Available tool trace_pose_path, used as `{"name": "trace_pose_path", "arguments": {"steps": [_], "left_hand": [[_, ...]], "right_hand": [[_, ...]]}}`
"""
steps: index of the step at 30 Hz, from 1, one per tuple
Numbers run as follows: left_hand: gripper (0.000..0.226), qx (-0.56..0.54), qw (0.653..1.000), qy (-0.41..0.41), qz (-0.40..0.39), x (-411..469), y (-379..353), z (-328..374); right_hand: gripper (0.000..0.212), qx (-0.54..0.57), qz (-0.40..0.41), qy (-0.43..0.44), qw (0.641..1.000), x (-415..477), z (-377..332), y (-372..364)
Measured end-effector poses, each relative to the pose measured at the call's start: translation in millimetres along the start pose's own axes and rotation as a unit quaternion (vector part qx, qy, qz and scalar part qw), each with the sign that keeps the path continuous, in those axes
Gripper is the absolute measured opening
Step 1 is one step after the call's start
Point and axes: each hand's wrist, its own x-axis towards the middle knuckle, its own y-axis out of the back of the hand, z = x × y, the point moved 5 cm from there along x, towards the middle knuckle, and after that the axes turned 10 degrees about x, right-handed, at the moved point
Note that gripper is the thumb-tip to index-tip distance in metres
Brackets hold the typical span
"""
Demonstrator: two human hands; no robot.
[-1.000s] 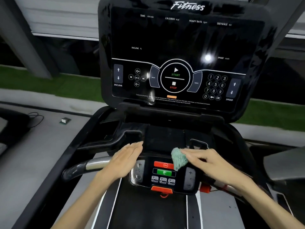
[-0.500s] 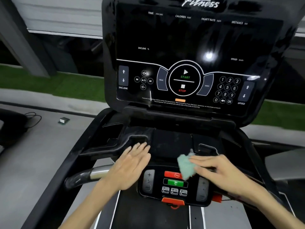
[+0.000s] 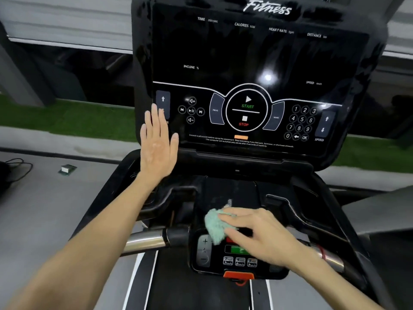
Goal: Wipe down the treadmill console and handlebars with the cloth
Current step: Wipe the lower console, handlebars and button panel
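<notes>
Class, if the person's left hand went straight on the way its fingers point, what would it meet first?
The incline arrow key on the console, likely: straight fingers of the left hand point up at it. Depth unclear; they may be touching.

Dim, soft light is filling the scene. A bright glare is shining on the glossy console screen, right of its middle, with smaller glints by its left and right edges. The left hand is showing motion blur. Straight lines are bowing toward the picture's edges.
</notes>
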Motion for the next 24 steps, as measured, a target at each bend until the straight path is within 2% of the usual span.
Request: {"name": "trace_pose_path", "arguments": {"steps": [4, 9, 14, 19, 24], "left_hand": [[0.063, -0.04, 0.999, -0.011, 0.021, 1, -2, 1], [0.062, -0.074, 0.996, -0.009, 0.039, 0, -3, 1], [0.062, -0.076, 0.996, -0.01, 0.043, 1, -3, -1], [0.063, -0.067, 0.997, -0.009, 0.044, 1, -4, -2], [0.064, -0.07, 0.996, -0.016, 0.046, 2, -6, -3]], "right_hand": [[0.03, 0.071, 0.006, -0.069, 0.995, -27, 27, 32], [0.037, -0.049, -0.06, 0.029, 0.997, 22, -15, -8], [0.035, -0.113, -0.085, 0.058, 0.988, 55, -39, -49], [0.028, -0.031, -0.045, 0.023, 0.998, 19, -17, -2], [0.024, 0.061, -0.002, -0.048, 0.997, -37, 31, 43]]}}
